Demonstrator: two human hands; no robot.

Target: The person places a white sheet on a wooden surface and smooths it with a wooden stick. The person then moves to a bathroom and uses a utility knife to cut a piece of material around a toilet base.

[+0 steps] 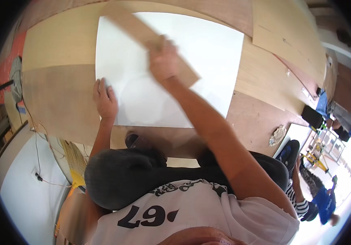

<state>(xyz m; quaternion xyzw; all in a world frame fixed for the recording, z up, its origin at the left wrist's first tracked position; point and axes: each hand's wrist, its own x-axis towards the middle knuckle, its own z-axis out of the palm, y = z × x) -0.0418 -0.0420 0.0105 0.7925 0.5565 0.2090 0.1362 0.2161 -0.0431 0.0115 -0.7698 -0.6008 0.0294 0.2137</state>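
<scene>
A large white board (134, 102) lies flat on wooden sheets in front of me. My left hand (106, 102) rests at its left edge, palm down, fingers stretched out and thumb apart. Over the middle of the board, my right hand (165, 61) grips a flat brown wooden strip (132, 26). The strip runs slantwise from beyond the board's far left corner toward its right side. Motion blurs the right hand and the strip's far end. Whether the strip touches the board along its length I cannot tell.
Plywood sheets (61, 49) spread under and around the board. A broom (75, 159) with a yellow part and a wall socket with a plug (39, 177) are at the lower left. Other people are at the right, one in a blue shirt (324, 204), near a yellow tool (317, 157).
</scene>
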